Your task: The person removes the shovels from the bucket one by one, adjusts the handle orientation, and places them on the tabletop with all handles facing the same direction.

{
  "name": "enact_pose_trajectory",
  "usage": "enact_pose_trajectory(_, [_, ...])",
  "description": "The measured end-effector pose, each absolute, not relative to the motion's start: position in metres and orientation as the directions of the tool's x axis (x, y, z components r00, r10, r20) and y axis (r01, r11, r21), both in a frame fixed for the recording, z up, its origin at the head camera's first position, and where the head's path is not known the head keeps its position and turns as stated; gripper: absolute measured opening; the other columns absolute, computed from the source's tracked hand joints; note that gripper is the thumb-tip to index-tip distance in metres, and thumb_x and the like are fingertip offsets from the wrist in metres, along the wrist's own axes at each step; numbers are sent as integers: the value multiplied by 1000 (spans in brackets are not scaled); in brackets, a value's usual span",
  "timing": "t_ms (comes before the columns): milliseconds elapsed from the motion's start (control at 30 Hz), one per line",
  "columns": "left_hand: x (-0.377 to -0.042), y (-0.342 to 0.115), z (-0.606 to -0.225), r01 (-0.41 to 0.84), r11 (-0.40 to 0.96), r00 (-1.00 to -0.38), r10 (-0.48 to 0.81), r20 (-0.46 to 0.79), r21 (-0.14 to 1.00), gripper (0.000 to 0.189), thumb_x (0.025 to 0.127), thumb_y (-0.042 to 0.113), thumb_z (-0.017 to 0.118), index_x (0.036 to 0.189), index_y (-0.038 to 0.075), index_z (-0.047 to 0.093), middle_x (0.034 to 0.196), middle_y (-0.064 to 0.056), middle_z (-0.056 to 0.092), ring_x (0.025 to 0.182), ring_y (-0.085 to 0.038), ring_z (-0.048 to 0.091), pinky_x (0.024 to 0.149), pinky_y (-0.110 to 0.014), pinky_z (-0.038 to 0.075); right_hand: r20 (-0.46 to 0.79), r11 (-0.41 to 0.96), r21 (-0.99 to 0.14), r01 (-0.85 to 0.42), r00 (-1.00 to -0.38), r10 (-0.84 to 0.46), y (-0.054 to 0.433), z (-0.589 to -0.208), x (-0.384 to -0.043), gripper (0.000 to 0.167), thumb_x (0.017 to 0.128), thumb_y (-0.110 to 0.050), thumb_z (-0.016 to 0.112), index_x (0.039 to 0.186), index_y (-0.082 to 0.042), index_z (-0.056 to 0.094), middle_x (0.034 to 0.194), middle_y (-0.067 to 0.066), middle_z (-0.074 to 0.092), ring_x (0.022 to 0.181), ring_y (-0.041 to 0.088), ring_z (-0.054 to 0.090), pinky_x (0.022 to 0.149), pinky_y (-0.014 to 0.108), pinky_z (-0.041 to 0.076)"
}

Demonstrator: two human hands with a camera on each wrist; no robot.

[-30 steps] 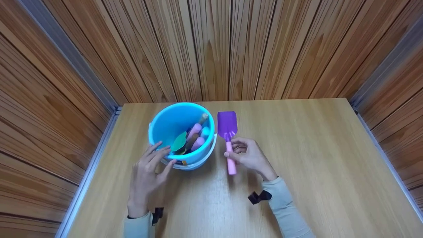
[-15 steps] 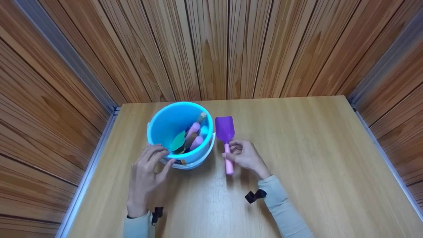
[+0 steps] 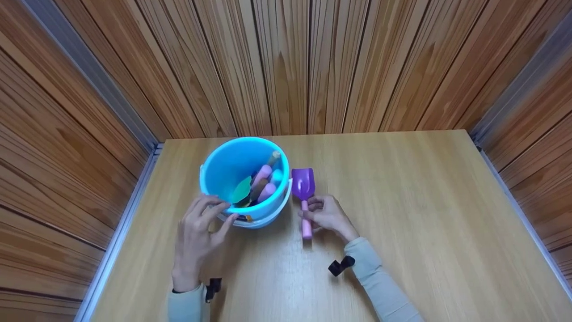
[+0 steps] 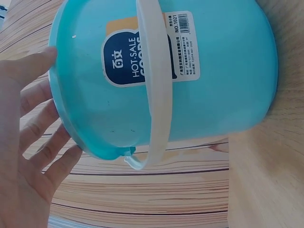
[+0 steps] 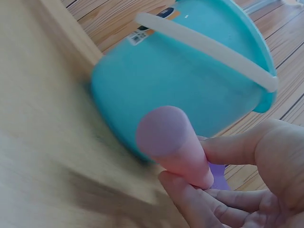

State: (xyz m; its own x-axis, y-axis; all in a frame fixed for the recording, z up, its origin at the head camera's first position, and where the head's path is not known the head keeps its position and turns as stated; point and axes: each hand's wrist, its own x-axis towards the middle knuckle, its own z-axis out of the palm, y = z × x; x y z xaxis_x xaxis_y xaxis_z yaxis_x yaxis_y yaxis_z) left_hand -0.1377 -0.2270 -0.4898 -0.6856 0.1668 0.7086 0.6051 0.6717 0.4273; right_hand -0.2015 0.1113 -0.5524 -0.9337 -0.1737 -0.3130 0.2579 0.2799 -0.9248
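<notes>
My left hand (image 3: 196, 243) holds the near-left rim of a light blue plastic bucket (image 3: 261, 214), thumb at the outside and curved fingers over the edge. In the left wrist view the thumb (image 4: 38, 61) lies at the rim, and the other fingertips reach behind it. My right hand (image 3: 328, 217) pinches the pink handle (image 5: 175, 142) of a toy shovel with a purple blade (image 3: 303, 184). The shovel is just right of the bucket, blade pointing away from me. Most of its blade is hidden in the right wrist view.
Inside the bucket lie a green leaf-shaped piece (image 3: 241, 190), pink handles (image 3: 267, 192) and other small things. A white bail handle (image 4: 159, 80) hangs down the bucket's outside. Wooden panel walls (image 3: 290, 67) bound the light wood table (image 3: 402, 201) at the back and sides.
My right hand has brought the shovel slightly toward me and left, and its blade looks more foreshortened. The left hand's fingers have bent more at the rim; the bucket stays put.
</notes>
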Motion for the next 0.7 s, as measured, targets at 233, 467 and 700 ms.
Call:
enact_pose_trajectory(233, [-140,-227,-489,629,675,-654,191,732,386,34,84,21,93,115,12,82,115,-3,76,112,-24,72,93,-48,64,-341,268,-918,294,-928,-150,106,-561,-203,44,94,-15,82,131,3,66,119,19,70,97,29,74,75,39,67])
enact_pose_trajectory(467, [-140,-228,-488,623,674,-663,186,725,398,34,85,21,93,116,13,82,114,-2,76,112,-23,71,92,-50,64,-348,244,-920,308,-926,-146,105,-566,-206,43,95,-13,81,130,5,66,116,20,72,94,29,76,75,38,67])
enact_pose_trajectory(700, [-139,-227,-490,622,682,-654,183,734,385,34,83,20,94,115,13,83,115,-4,77,112,-26,72,90,-51,65,-333,229,-928,294,-931,-151,104,-571,-207,38,94,-13,81,124,6,68,108,18,74,88,26,76,75,37,67])
